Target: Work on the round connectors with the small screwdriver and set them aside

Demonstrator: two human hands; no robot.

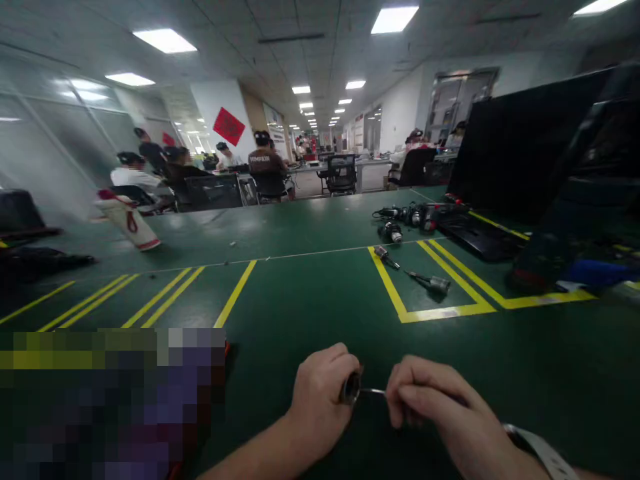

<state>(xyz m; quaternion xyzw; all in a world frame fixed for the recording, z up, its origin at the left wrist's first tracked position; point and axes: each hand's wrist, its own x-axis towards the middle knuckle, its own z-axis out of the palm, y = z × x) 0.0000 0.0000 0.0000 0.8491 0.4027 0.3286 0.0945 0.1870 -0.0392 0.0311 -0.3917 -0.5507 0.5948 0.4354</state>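
My left hand (323, 383) is closed around a dark, hollow cylindrical part (352, 388), its round open end facing right. Most of that part is hidden by the fingers. To the right, my right hand (435, 393) has its fingers curled around a thin metal-shafted tool (373, 391). The shaft's bare length reaches left to the cylinder's opening; whether its tip is inside cannot be seen. The tool's handle is mostly covered by the palm. Both hands are just above the green tabletop (310, 300), near its front.
Inside a yellow tape outline (445, 313) lie a metal connector-like part (435, 285) and a smaller one (385, 257). Behind are dark metal parts (393, 232) and a black tray (475, 233). A pale bag (131, 223) stands left; people sit at desks beyond.
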